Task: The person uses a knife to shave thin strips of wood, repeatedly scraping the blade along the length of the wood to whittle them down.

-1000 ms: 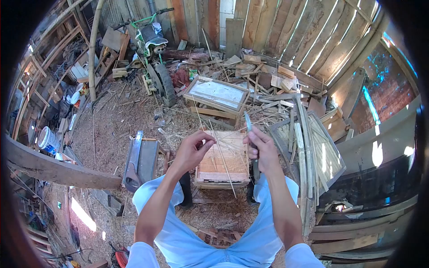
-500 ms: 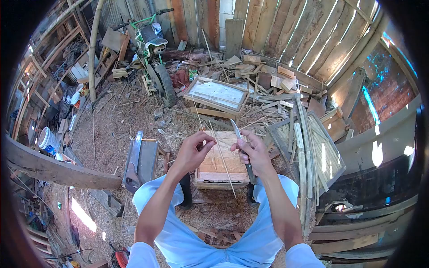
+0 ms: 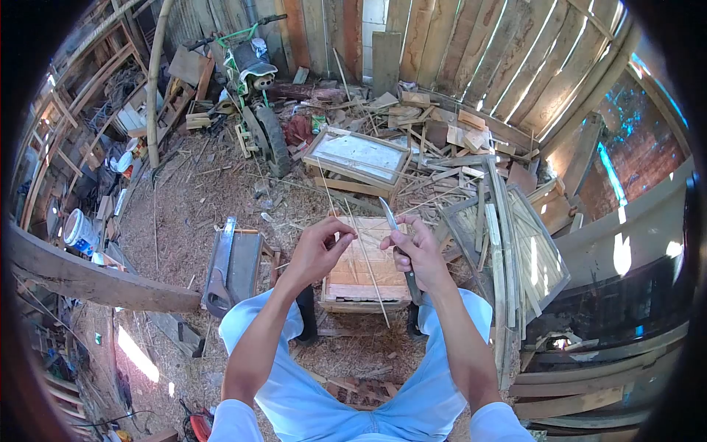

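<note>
My left hand (image 3: 320, 249) is closed in a pinch at the near edge of a wooden slatted box (image 3: 361, 278). A long thin wooden strip (image 3: 375, 287) passes at its fingertips, slanting down over the box top. My right hand (image 3: 421, 254), to the right, is wrapped round the dark handle of a knife (image 3: 388, 214). The blade points up and slightly left, apart from the strip. Another thin strip (image 3: 325, 182) runs up and away behind my left hand; its lower end is hidden.
A handsaw (image 3: 221, 272) lies on a dark-topped stand at left. A framed white panel (image 3: 357, 153) sits ahead, beside scrap wood (image 3: 434, 125). Long wood pieces (image 3: 495, 243) lean on a frame at right. A green dirt bike (image 3: 258, 96) stands at the back.
</note>
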`<action>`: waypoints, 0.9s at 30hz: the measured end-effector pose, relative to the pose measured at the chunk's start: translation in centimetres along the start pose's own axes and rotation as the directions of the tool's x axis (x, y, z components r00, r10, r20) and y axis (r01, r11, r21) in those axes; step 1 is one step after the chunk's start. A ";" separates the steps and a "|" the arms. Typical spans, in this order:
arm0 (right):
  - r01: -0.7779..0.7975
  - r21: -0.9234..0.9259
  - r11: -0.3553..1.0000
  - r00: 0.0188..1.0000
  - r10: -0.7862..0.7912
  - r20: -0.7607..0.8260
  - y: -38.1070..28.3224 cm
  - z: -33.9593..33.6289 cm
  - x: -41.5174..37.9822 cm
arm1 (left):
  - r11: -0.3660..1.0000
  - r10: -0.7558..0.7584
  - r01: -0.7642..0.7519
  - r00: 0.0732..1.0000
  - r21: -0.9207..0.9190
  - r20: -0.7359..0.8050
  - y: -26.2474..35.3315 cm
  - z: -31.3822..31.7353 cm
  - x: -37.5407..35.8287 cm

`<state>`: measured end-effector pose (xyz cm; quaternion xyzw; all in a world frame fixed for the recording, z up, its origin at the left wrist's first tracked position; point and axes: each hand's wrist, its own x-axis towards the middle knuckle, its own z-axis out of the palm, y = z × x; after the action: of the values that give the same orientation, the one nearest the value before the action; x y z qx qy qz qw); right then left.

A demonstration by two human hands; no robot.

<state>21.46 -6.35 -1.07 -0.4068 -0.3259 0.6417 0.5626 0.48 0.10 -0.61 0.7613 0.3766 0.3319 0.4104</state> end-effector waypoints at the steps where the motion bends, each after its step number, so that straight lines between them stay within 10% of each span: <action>1: -0.012 -0.014 1.000 1.000 0.012 0.004 0.0 -0.1 0.1 | 1.000 -0.001 0.001 1.000 -0.001 -0.001 0.0 0.0 0.0; 27: -0.018 0.007 1.000 0.998 0.018 -0.057 0.0 0.3 -0.3 | 0.999 0.016 -0.016 1.000 0.051 0.003 0.0 -0.4 0.1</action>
<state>21.20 -6.62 -0.90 -0.4261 -0.3041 0.6358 0.5672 0.15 0.32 -0.43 0.7749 0.3784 0.3245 0.3886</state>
